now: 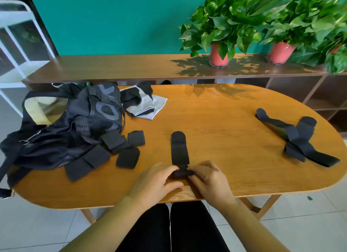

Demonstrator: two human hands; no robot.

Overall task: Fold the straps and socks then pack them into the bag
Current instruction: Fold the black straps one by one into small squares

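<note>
Both my left grip (155, 178) and right grip (210, 178) pinch the near end of the black strap (179, 154) lying at lower centre on the worktop (225, 129), so I should roll it tightly forward, edges kept square.

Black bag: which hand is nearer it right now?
Left. The left hand is to the right of the black bag, gripping the near end of the strap; the right hand grips that same end from the other side, farther from the bag.
</note>
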